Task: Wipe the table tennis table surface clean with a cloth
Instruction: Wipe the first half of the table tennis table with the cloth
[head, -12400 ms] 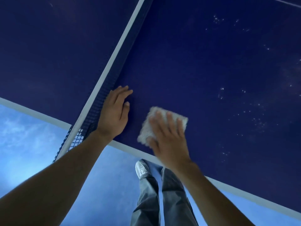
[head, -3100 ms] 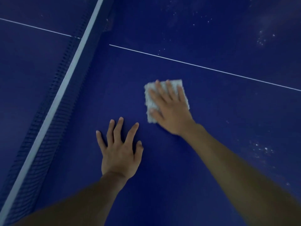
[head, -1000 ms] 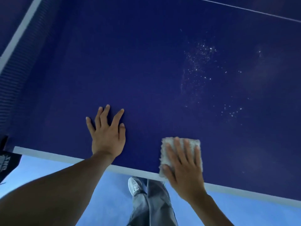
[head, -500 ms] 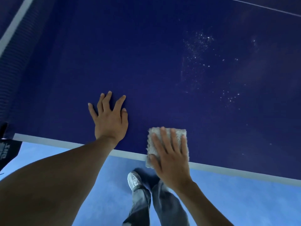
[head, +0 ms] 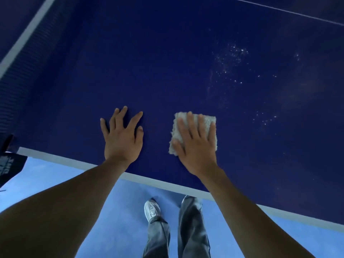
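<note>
Fingers (head: pixel 190 125) of the right hand (head: pixel 195 148) lay straight, slightly apart, pressing the cloth (head: pixel 176 127), which had slid inward from the near edge of the table (head: pixel 167 62) (a new stroke, likely). Bracing left hand (head: pixel 122 138) stayed flat, fingers splayed. Unwiped white specks (head: pixel 232 58) remained further right.

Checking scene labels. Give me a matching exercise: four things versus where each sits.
1 left hand
2 right hand
3 white dust specks
4 grey sneaker

a on the light blue floor
b flat on the bare dark blue table tennis table
c pressing the pale fluffy square cloth
d scattered right of the cloth

Pairs: 1-b, 2-c, 3-d, 4-a
</note>
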